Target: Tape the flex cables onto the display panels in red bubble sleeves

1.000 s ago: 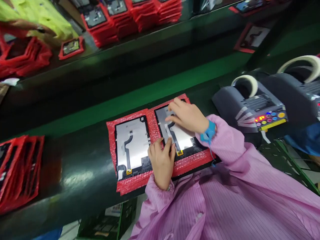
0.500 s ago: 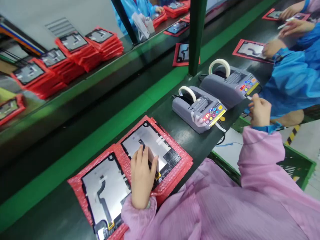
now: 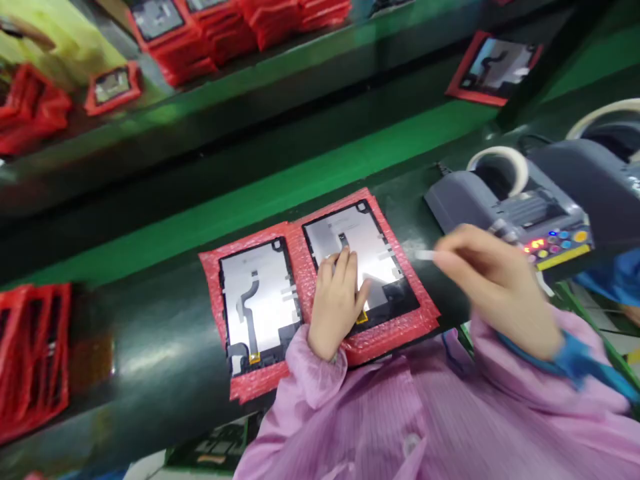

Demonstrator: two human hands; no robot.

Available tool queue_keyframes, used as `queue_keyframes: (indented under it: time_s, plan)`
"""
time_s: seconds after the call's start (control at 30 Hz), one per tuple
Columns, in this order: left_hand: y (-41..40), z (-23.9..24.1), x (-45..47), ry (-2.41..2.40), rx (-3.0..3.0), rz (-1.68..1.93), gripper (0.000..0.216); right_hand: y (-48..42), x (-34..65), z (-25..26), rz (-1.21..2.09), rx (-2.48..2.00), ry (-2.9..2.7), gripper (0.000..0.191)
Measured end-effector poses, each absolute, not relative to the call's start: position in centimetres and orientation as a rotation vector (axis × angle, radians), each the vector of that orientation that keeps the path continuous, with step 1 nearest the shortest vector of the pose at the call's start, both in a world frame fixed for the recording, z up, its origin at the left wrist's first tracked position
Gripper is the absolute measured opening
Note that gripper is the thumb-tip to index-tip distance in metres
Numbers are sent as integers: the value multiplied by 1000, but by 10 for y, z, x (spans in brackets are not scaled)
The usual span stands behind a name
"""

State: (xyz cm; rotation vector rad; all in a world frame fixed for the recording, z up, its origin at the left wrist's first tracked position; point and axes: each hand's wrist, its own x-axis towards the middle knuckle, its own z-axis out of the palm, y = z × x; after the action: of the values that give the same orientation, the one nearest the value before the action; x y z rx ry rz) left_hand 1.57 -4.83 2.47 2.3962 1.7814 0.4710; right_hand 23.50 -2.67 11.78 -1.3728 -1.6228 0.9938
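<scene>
My left hand [image 3: 336,297] lies on the right-hand display panel [image 3: 383,263], its fingers stretched over the dark flex cable [image 3: 343,238] and its thumb apart. Most of that cable is hidden under the hand. A short strip of white tape [image 3: 425,255] sticks out from the pinched fingertips of my right hand [image 3: 493,280], in the air right of the panel. To the left lies a second display panel [image 3: 267,303] with its cable in view. Red bubble-wrap sleeves [image 3: 300,267] lie under both panels.
Two grey tape dispensers [image 3: 463,193] [image 3: 585,167] stand on the dark bench [image 3: 150,347] at the right. Red sleeves [image 3: 35,353] lie at far left. Stacks of panels in red wrap [image 3: 185,63] line the raised shelf, and another panel [image 3: 500,63] lies at the back right.
The view has swung left. My right hand has come from beside the dispensers towards the right-hand panel with the tape strip. My left hand stays on that panel.
</scene>
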Motion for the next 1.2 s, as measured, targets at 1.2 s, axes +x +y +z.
queue_keyframes:
  time_s: [1.2]
  plan:
    - [-47, 30, 20, 1847, 2341, 439, 51, 69, 124, 50, 864, -1678, -2322, 16]
